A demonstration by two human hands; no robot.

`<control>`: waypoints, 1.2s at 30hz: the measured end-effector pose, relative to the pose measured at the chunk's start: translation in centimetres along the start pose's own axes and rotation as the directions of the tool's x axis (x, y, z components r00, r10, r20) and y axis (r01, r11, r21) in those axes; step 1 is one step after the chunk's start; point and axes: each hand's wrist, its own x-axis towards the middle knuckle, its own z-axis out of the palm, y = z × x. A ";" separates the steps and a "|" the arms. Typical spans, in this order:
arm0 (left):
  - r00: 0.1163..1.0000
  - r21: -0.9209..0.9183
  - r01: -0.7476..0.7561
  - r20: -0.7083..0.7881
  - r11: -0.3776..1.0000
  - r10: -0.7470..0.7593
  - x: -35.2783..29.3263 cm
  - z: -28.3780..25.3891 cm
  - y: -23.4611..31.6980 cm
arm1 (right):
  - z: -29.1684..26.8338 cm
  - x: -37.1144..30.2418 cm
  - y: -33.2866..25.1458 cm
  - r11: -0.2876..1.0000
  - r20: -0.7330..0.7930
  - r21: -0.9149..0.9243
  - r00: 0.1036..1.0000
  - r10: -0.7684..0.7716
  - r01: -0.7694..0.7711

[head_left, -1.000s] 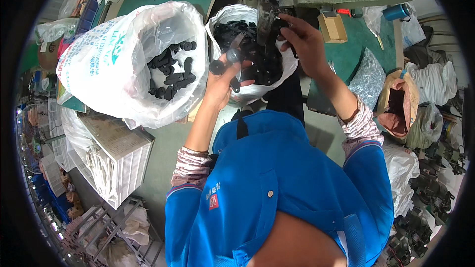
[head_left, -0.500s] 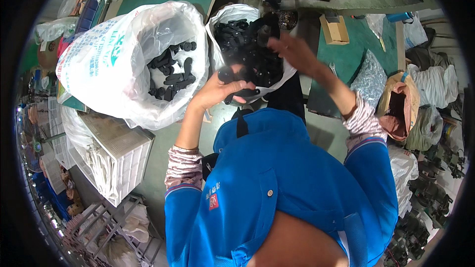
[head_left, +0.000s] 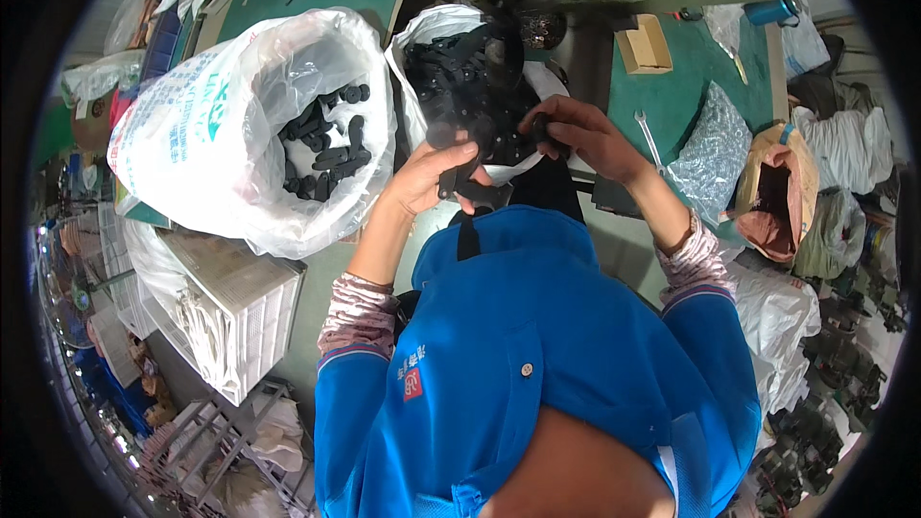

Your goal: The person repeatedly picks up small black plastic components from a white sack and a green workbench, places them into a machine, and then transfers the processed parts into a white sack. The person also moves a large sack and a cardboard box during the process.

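Note:
My left hand [head_left: 427,176] is closed around several black plastic parts [head_left: 489,194] with round knob-like ends, at the near edge of a white-lined bag. To its right, my right hand [head_left: 597,141] pinches one small black part [head_left: 543,129] between thumb and fingers, apart from the left hand. Just beyond both hands, the white-lined bag [head_left: 402,67] is filled with more black parts [head_left: 441,62]. A large white plastic bag [head_left: 251,101] lies open at the left, with similar black parts [head_left: 331,155] inside.
A dark machine column [head_left: 502,53] rises beyond the filled bag. On the green bench [head_left: 628,105] at right are a small cardboard box [head_left: 644,45], a wrench [head_left: 649,137] and a clear bag of small pieces [head_left: 715,155]. A white crate [head_left: 254,326] stands at lower left.
My right hand has come nearer to me and now pinches a black part. The parts in my left hand have shifted. The view has moved slightly.

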 end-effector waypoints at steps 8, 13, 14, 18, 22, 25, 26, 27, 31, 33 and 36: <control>0.967 0.038 -0.213 -0.134 0.976 0.216 0.4 3.6 -0.5 | 2.8 1.1 0.0 0.996 -0.204 -0.074 0.977 -0.065 0.050; 0.889 0.184 -0.368 -0.217 0.912 0.402 2.2 3.2 -1.7 | 4.7 2.3 2.3 0.998 -0.458 -0.054 0.889 0.002 -0.031; 0.872 0.236 -0.389 -0.219 0.891 0.438 2.3 3.3 -2.0 | 4.7 2.9 2.7 0.997 -0.512 -0.076 0.858 -0.025 -0.017; 0.838 0.233 -0.385 -0.317 0.893 0.444 2.3 3.5 -1.7 | 4.3 4.1 2.9 0.926 -0.523 -0.376 0.820 -0.232 0.023; 0.824 0.175 -0.356 -0.403 0.918 0.397 2.8 3.3 -0.9 | 3.6 4.3 1.7 0.882 -0.451 -0.467 0.840 -0.302 0.067; 0.810 0.254 -0.357 -0.395 0.899 0.433 3.3 3.1 -0.8 | 3.1 4.6 0.9 0.818 -0.389 -0.569 0.851 -0.354 0.080; 0.814 0.276 -0.347 -0.387 0.897 0.434 3.4 3.1 -0.6 | 3.0 4.7 0.4 0.794 -0.370 -0.603 0.854 -0.365 0.078; 0.819 0.298 -0.337 -0.375 0.893 0.434 3.4 3.3 -0.2 | 2.8 4.7 -0.2 0.835 -0.384 -0.546 0.866 -0.321 0.067; 0.794 0.421 -0.361 -0.330 0.833 0.511 4.1 4.8 2.3 | 1.3 5.7 -0.9 0.882 -0.411 -0.453 0.846 -0.339 0.132; 0.800 0.345 -0.441 -0.269 0.829 0.537 4.7 5.8 4.7 | 1.4 6.4 -2.3 0.875 -0.434 -0.437 0.804 -0.407 0.208; 0.802 0.403 -0.413 -0.265 0.817 0.536 5.6 7.0 7.7 | 1.1 7.0 -4.9 0.898 -0.523 -0.422 0.776 -0.352 0.122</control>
